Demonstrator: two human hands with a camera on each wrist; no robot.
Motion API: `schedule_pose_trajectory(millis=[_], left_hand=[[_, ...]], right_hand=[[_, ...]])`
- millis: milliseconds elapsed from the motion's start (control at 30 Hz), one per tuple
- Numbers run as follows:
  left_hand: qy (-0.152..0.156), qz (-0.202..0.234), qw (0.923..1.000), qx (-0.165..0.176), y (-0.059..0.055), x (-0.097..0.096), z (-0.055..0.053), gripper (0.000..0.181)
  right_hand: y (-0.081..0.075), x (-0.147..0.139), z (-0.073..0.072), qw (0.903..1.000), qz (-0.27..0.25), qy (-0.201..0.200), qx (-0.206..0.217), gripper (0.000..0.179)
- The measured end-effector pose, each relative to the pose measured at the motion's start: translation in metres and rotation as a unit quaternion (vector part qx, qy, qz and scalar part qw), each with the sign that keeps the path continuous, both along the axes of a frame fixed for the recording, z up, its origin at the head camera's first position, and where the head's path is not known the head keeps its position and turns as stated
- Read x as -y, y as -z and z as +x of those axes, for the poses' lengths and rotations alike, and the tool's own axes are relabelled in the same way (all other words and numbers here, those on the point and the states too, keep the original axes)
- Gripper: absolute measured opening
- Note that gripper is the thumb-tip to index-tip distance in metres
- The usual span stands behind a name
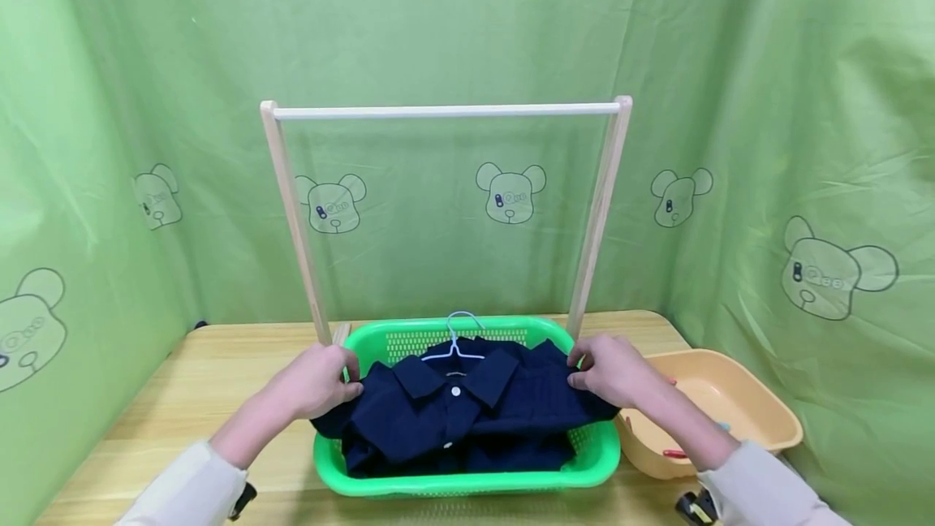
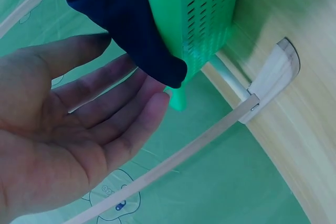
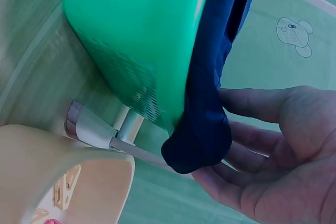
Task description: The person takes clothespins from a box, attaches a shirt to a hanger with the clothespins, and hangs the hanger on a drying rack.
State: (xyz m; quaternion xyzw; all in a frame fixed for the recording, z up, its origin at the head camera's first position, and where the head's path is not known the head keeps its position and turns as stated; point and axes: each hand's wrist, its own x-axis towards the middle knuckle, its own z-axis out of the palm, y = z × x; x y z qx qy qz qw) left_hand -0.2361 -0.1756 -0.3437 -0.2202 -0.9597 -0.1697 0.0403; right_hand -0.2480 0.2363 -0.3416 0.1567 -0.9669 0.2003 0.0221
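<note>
Shirt (image 1: pixel 478 406) pinched in fingers (image 2: pixel 137 128) of left hand (image 1: pixel 321 380) and right hand (image 1: pixel 612 372); tub (image 1: pixel 752 398) shows in head, right-wrist views only.

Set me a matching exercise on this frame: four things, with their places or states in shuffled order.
1. dark navy collared cloth shirt
2. thin white hanger
3. green oblong plastic basket
4. peach rounded plastic bin

A. perforated walls, beneath the shirt
B. to the right of the basket
C. at the collar
D. held at its sides by the left hand and right hand

Pairs: 1-D, 2-C, 3-A, 4-B
</note>
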Motion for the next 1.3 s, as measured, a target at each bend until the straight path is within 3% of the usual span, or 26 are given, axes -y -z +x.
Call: schedule_pose_trajectory(millis=[200,600,1100,1300], left_hand=[[0.003,-0.006,0.9999,0.015,0.001,-0.001,-0.002,0.008],[0.030,-0.024,0.9993,-0.003,0.004,0.000,-0.008,0.006],[0.016,-0.020,0.9996,-0.009,0.012,0.000,-0.011,0.009],[0.013,-0.019,0.9997,-0.010,0.014,-0.001,-0.012,0.009]], right_hand=[[0.004,-0.001,-0.001,0.9998,0.005,-0.013,-0.014,0.005],[0.007,0.000,-0.003,0.9996,0.018,-0.019,-0.014,0.007],[0.010,0.002,-0.002,0.9997,0.022,-0.012,-0.005,0.007],[0.011,0.003,-0.002,0.9996,0.025,-0.005,-0.012,0.015]])
